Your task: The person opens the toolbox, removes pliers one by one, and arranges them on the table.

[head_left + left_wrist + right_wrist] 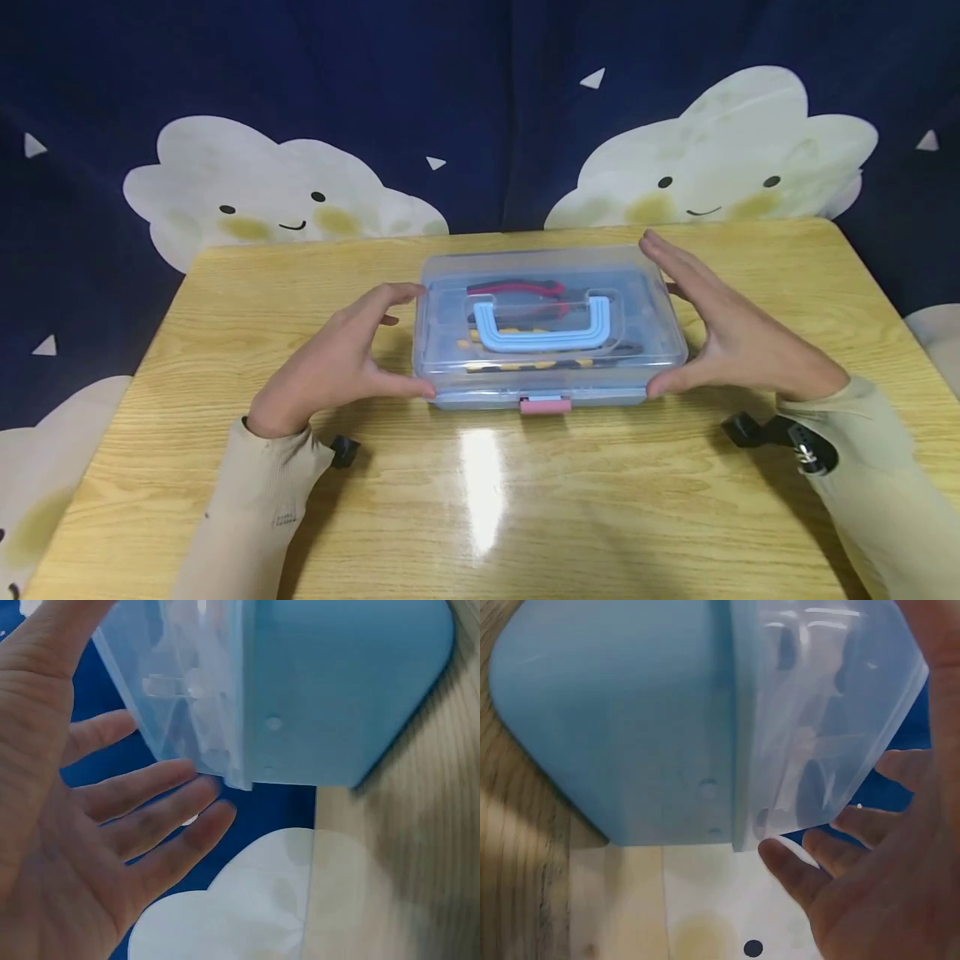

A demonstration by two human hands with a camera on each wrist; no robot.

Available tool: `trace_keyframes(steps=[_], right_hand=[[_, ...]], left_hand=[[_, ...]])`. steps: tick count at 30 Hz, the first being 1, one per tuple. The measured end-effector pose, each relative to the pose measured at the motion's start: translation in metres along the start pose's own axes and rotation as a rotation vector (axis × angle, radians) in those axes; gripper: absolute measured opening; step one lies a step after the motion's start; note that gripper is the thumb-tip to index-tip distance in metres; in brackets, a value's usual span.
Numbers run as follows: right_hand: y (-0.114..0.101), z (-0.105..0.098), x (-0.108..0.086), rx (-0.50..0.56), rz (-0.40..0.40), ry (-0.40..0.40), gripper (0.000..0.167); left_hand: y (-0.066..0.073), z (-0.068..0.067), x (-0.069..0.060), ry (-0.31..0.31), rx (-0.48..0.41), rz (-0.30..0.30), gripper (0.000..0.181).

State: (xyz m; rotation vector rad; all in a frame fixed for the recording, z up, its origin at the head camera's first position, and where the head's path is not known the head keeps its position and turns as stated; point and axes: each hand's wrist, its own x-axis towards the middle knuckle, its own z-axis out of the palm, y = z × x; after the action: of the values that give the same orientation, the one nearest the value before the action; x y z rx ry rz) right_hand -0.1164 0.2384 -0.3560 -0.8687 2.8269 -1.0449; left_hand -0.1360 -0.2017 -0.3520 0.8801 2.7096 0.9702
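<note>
A blue plastic toolbox (551,387) with a clear lid lies on the table, its pink latch (545,406) facing the near side and its light blue handle (543,340) folded flat. Red-handled pliers (517,287) and yellow-and-black tools (525,364) show through the lid. At the left end is my left hand (341,358), thumb at the front corner and fingers spread by the back. My right hand (738,333) spans the right end likewise, thumb at the front corner. The wrist views show both hands' fingers loosely extended beside the box (322,697) (630,727).
The wooden table (405,517) reaches to a dark blue curtain (480,100) printed with smiling white clouds and small triangles. Black straps with small devices sit at both wrists. A bright light reflection lies on the tabletop before the box.
</note>
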Motion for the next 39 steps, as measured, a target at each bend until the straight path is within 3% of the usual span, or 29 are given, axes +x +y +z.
trace_keyframes(steps=[5,10,12,17,21,27,39], right_hand=[[0.006,0.003,0.002,0.073,0.005,0.022,0.164],[0.009,0.008,0.001,0.101,0.047,0.015,0.165],[0.009,0.010,0.000,0.090,0.077,0.005,0.163],[0.014,0.015,0.002,0.112,0.071,0.003,0.152],[0.018,0.019,0.004,0.120,0.065,-0.002,0.140],[0.020,0.020,0.005,0.124,0.068,-0.006,0.137],[0.019,0.020,0.004,0.104,0.062,0.000,0.134]], left_hand=[[-0.004,0.004,0.002,0.038,-0.018,0.017,0.127],[-0.006,0.014,0.007,0.029,-0.095,0.035,0.142],[-0.006,0.018,0.008,0.025,-0.083,0.042,0.145],[-0.008,0.024,0.009,0.032,-0.035,0.074,0.144],[-0.008,0.025,0.009,0.039,-0.033,0.060,0.141],[-0.007,0.025,0.008,0.052,-0.023,0.031,0.139],[-0.007,0.025,0.008,0.062,-0.007,0.039,0.136]])
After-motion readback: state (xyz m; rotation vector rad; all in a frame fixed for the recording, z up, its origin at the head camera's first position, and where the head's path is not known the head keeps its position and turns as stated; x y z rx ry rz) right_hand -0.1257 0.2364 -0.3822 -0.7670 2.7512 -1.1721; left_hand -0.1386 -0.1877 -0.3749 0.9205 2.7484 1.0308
